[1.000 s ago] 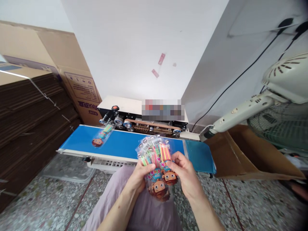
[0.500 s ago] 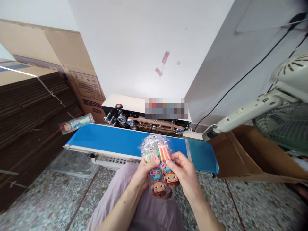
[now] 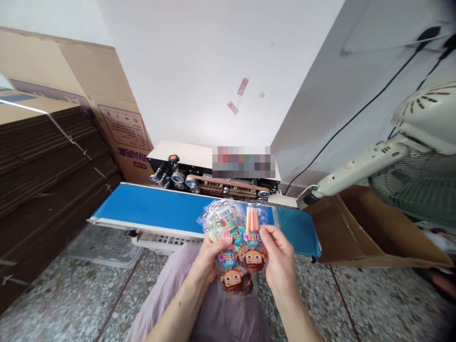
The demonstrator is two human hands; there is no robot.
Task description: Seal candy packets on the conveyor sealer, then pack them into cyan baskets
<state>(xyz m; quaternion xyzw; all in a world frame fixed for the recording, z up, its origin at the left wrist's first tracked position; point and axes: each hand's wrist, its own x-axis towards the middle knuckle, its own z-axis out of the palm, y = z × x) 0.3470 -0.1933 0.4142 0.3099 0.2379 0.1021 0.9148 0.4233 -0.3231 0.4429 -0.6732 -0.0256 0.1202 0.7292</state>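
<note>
My left hand [image 3: 213, 254] is closed on a fanned stack of clear packets [image 3: 230, 280], its thumb pressing on top. They hold bright coloured sticks and show a brown cartoon character with "Stick" lettering. Between the thumb and fingers of my right hand [image 3: 280, 249] is a single packet [image 3: 253, 237] of the same kind, pinched at its right edge and set a little apart from the stack. Both hands are over my lap, at the near edge of a blue conveyor belt [image 3: 156, 206]. Behind the belt stands a sealing machine [image 3: 213, 183] with rollers and a brown band.
Stacked flat cardboard [image 3: 53, 156] lies on the left beside an upright carton [image 3: 124, 128]. To the right are an open cardboard box [image 3: 374, 228] and a fan [image 3: 402, 147]. A clear plastic tray [image 3: 103, 247] sits on the floor under the belt.
My right hand has moved the single packet to the right, away from the fanned stack. The packet at the belt's left end has gone from view.
</note>
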